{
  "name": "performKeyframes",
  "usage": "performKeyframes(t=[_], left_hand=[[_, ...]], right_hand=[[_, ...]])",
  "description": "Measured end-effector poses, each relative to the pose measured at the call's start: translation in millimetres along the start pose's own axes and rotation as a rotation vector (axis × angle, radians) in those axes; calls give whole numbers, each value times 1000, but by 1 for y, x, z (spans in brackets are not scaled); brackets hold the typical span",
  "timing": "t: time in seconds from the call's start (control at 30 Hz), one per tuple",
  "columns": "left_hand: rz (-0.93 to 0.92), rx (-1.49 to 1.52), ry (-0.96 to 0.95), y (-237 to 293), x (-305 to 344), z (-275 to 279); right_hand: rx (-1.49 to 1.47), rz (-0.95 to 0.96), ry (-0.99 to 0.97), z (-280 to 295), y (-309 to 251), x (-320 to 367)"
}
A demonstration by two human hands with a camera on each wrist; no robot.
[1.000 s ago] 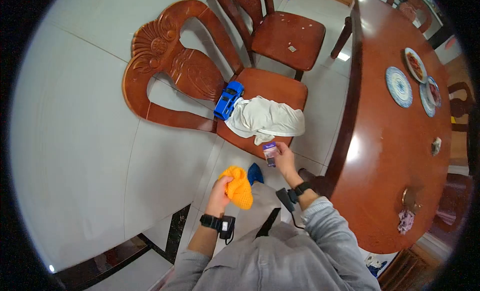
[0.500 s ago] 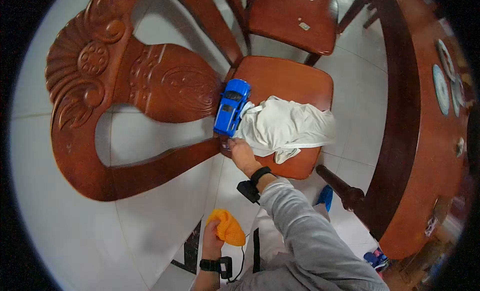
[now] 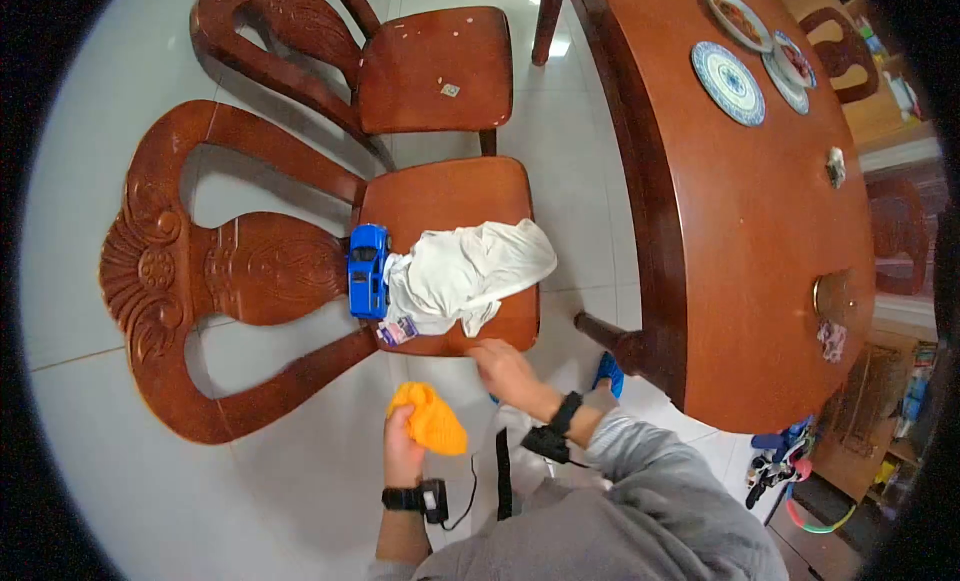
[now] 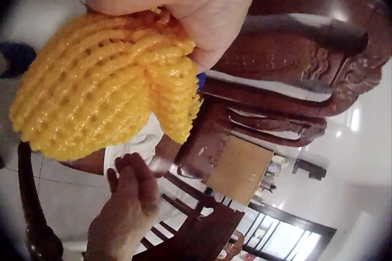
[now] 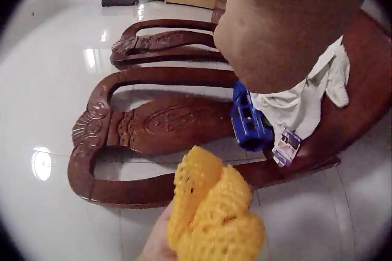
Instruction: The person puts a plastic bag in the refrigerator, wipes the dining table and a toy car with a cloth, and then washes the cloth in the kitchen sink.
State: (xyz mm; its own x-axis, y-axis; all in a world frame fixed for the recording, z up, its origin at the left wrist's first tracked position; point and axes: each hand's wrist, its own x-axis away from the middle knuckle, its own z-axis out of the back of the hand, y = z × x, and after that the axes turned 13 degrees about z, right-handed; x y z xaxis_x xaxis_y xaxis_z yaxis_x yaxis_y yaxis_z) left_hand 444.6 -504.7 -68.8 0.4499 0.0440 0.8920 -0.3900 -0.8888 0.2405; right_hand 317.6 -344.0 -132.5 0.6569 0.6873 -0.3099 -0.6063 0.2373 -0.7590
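Note:
The left hand grips a bunched orange foam net, which fills much of the left wrist view. Over the front edge of the chair seat is the right hand, its fingers loosely bent and holding nothing. A small purple card or packet lies on the seat's near corner, below a blue toy car that stands against the backrest. Crumpled white cloth spreads beside both. In the right wrist view the packet lies by the car.
A second wooden chair with small scraps on its seat stands beyond. To the right is a wooden table bearing plates, a dish of food and a pink cloth. A table leg reaches near the right hand.
The purple packet, held in the right hand before, now lies on the seat beside the car. The right hand has let go and drawn back to the right; the left still grips the orange net.

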Motion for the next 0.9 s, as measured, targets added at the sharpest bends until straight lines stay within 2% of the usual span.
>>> performKeyframes(t=[0.03, 0.1, 0.13, 0.2, 0.27, 0.37, 0.5, 0.53, 0.57, 0.63, 0.7, 0.77, 0.87, 0.9], left_hand=[[-28, -44, 4, 0, -3, -5], [-81, -84, 12, 1, -10, -9], [-131, -65, 5, 1, -12, -7], [-187, -52, 7, 8, -6, -6], [-405, -92, 95, 25, 7, -5], [-526, -177, 191, 55, 3, 19], [-447, -195, 234, 65, 3, 5], [-415, -215, 168, 63, -7, 7], [-383, -234, 101, 62, -19, 9], [-380, -270, 110, 63, -60, 30], [-371, -311, 115, 71, -101, 47], [-416, -320, 241, 86, -136, 55], [-402, -285, 144, 118, -167, 47], [-361, -280, 170, 126, -176, 44]], right_hand=[[-21, 2, 8, 9, -3, 14], [-3, -189, -107, 30, 0, 41], [-15, -179, -109, 36, 2, 52], [76, -342, -122, 44, 7, 68], [72, -379, -126, 49, 16, 77], [70, -412, -103, 42, 32, 67], [131, -353, -50, 16, 63, 25], [122, -350, -53, 8, 72, 13], [162, -335, -99, -1, 80, 1], [198, -317, -150, -20, 94, -22], [346, -220, -206, -34, 100, -46], [364, -226, -281, -44, 96, -67], [366, -279, -393, -65, 105, -79], [409, -314, -412, -77, 117, -82]])
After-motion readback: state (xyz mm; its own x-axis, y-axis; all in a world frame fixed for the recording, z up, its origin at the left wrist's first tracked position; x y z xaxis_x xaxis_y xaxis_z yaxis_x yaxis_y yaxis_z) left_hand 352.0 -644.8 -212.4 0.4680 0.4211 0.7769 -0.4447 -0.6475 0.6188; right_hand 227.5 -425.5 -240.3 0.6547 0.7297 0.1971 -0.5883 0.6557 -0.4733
